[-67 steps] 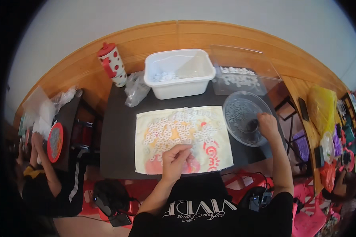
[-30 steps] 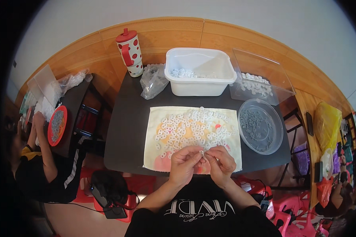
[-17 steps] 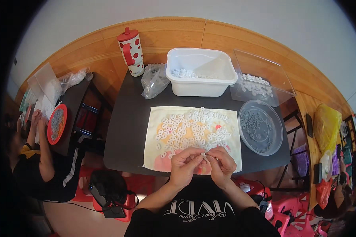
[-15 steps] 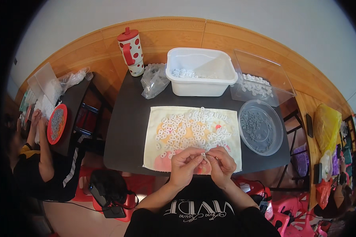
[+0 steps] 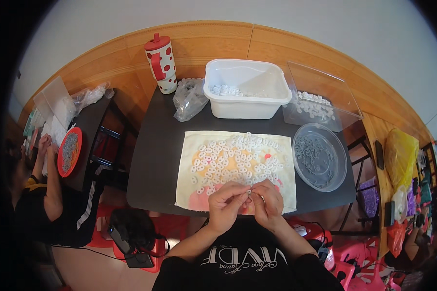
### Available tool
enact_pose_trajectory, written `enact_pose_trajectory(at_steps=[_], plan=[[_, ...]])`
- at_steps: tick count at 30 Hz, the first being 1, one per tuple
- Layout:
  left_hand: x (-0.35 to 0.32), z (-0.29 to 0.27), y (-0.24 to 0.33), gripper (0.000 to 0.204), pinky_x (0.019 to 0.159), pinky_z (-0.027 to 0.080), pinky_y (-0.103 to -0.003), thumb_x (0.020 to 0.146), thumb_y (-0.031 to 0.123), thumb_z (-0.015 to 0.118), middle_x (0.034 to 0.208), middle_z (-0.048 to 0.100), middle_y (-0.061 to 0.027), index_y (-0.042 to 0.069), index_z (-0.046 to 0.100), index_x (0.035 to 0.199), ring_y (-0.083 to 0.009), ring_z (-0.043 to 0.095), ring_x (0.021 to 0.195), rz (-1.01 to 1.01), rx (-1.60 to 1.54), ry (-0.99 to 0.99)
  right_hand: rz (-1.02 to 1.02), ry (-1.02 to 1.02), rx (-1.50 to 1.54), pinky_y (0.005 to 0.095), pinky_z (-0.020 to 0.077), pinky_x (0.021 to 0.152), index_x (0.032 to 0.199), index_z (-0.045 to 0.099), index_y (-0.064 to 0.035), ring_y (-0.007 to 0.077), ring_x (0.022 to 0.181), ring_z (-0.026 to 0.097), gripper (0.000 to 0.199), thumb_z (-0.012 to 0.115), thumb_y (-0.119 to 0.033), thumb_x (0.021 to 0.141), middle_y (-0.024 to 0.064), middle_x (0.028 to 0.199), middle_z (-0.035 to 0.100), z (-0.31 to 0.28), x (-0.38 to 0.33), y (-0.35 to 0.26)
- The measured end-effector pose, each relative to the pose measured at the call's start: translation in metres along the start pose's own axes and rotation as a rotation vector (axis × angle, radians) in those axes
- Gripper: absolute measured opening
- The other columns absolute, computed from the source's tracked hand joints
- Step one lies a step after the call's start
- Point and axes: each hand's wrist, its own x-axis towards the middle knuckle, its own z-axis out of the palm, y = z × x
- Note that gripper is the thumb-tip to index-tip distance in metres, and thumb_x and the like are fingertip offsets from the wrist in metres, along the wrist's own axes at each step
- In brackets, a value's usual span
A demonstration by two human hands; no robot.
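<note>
Close to my body, over the near edge of a cream patterned cloth (image 5: 190,144), my two hands meet fingertip to fingertip. My left hand (image 5: 224,206) is closed in a pinch on a small white plastic piece (image 5: 249,192). Against the same piece, my right hand (image 5: 268,203) has its thumb and forefinger pressed together; whatever else they grip is too small to make out. Many white oval plastic pieces with two holes (image 5: 218,160) lie spread across the cloth beyond my hands. To its right, a round clear tub (image 5: 344,167) contains small grey parts (image 5: 315,153).
At the back of the dark table (image 5: 155,160) stand a white basin (image 5: 247,107) with white pieces, a clear box (image 5: 296,118), a plastic bag (image 5: 189,99) and a red-spotted tumbler (image 5: 166,60). Leftward, another person (image 5: 53,194) works by a red tray (image 5: 77,138).
My right fingers have curled in slightly around the white piece, which looks turned between the fingertips. The loose pieces and containers stay where they were.
</note>
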Motion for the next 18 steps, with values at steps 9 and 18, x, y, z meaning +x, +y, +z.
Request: enact_pose_trajectory(at_steps=[9,18], plan=[[-0.001,0.003,0.004,0.021,0.066,0.053,-0.024,0.092,-0.008,0.061,0.098,0.063,-0.0103,-0.004,0.069,0.111,-0.0141,0.064,0.077,-0.030,0.037,-0.021,0.248,-0.066,0.286,0.0303,0.0482,0.066,0.100,0.062,0.0045,0.0234,0.075,0.062,0.016,0.060,0.011,0.085,0.0133,0.088,0.064,-0.010,-0.008,0.005],[-0.002,-0.006,-0.004,0.023,0.065,0.050,-0.023,0.092,-0.008,0.060,0.091,0.061,-0.0058,-0.004,0.069,0.113,-0.0118,0.062,0.074,-0.110,-0.024,0.032,0.466,0.093,-0.222,0.0330,0.0475,0.063,0.089,0.065,0.0015,0.0214,0.071,0.062,0.005,0.062,0.005,0.086,0.0101,0.078,0.062,-0.079,-0.008,0.024]])
